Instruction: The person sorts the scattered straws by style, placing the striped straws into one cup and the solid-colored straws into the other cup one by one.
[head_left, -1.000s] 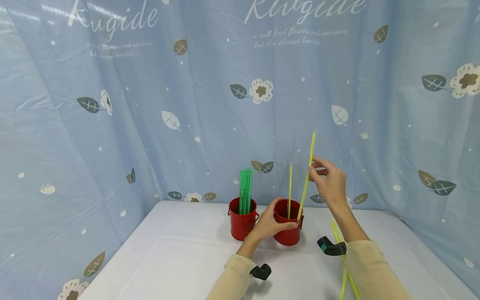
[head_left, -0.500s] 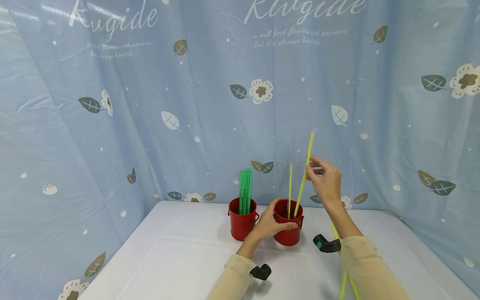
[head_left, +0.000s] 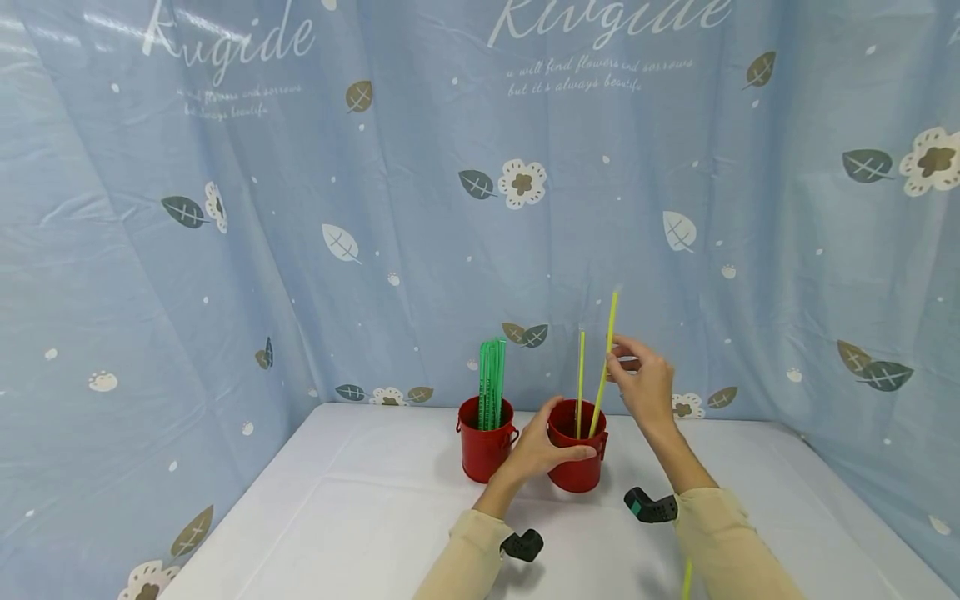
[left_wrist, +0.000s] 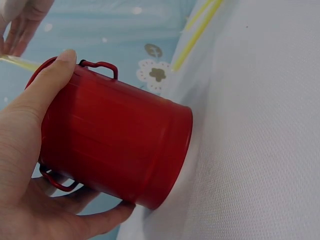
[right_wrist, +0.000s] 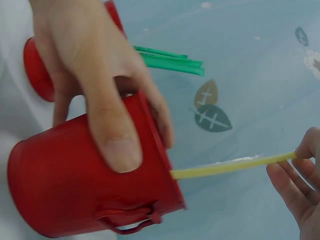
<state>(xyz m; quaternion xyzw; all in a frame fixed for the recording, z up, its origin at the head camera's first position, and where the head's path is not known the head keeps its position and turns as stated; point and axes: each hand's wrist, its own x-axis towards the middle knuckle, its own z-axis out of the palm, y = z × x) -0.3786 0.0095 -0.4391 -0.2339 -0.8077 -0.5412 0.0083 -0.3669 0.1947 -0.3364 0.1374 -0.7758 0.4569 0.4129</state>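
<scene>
While left hand (head_left: 538, 446) grips red bucket (head_left: 575, 473), right hand (head_left: 648, 385) pinches yellow straw (head_left: 600, 396); curtain (head_left: 427, 192) wording includes "flowers".

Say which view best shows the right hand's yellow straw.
Head: the straw shows from inside the bucket to its tip. Right wrist shows only the stretch between bucket and fingers; left wrist, a short piece.
</scene>
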